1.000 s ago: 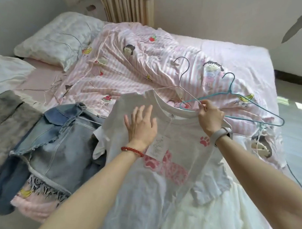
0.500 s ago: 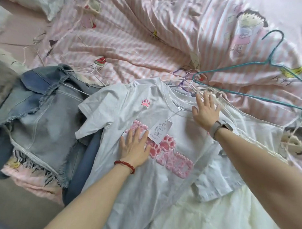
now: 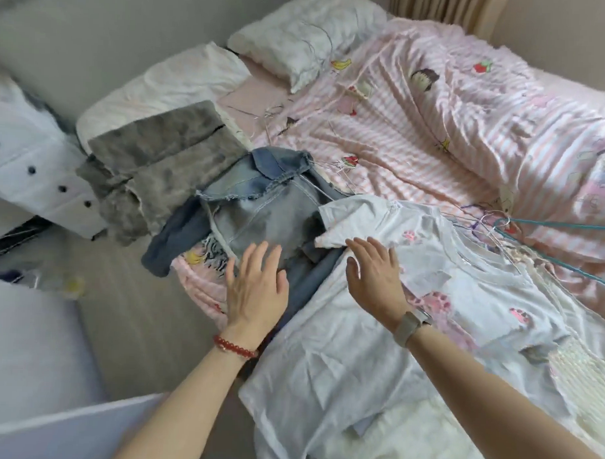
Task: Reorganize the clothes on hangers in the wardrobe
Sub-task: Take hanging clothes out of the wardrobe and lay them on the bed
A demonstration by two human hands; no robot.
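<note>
Head view shows that you have turned away from the white T-shirt: half a second ago your left hand lay flat on its pink paw print and your right hand pressed at its collar, and a second ago the right was pinching the hanger wire there. Now both hands are free and moving left. Your left hand hovers, fingers spread and straight, at the frayed hem of the denim garment; whether it touches the cloth I cannot tell. Your right hand is spread too, over the shirt's left sleeve edge, gripping nothing. I judge the shirt is done with for now, laid out flat on the bed near its foot, and the denim piece is your next item. The shirt is thin, soft jersey, wrinkled, with raised pink patches. The denim is stiffer, with thick seams and a ragged fringe, so expect it to hold its folds. Beside it lies a grey plush garment, fuzzy and bulky. A teal wire hanger rests on the striped quilt, tangled with pale wire ones.
</note>
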